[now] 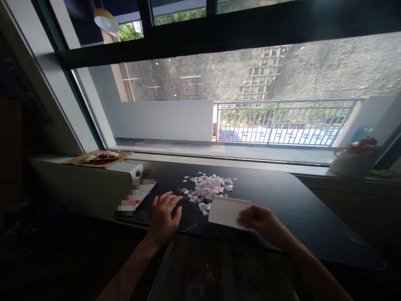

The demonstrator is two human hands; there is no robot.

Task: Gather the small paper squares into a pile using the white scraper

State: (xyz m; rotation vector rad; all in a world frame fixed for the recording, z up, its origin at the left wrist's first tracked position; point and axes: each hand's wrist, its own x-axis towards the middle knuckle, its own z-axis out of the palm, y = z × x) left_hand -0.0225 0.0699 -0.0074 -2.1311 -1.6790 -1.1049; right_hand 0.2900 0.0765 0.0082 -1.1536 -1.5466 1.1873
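Observation:
A loose pile of small white and pinkish paper scraps (209, 186) lies on the dark tabletop (275, 196). My right hand (257, 217) grips the right end of a white card (228, 211), its fingers partly blurred. The card's left edge lies against the near side of the pile, over or beside a few scraps. To the left of the pile, my left hand (166, 213) rests at the table with its fingers stretched out and nothing in them. Its fingertips come close to the leftmost scraps.
At the table's left end lies a flat, partly pixelated item (139, 198). Beyond it stand a white slatted box (127, 168) and a brown board (75, 160) with colourful pieces. A pale container (349, 161) stands on the right sill. A long window closes off the back.

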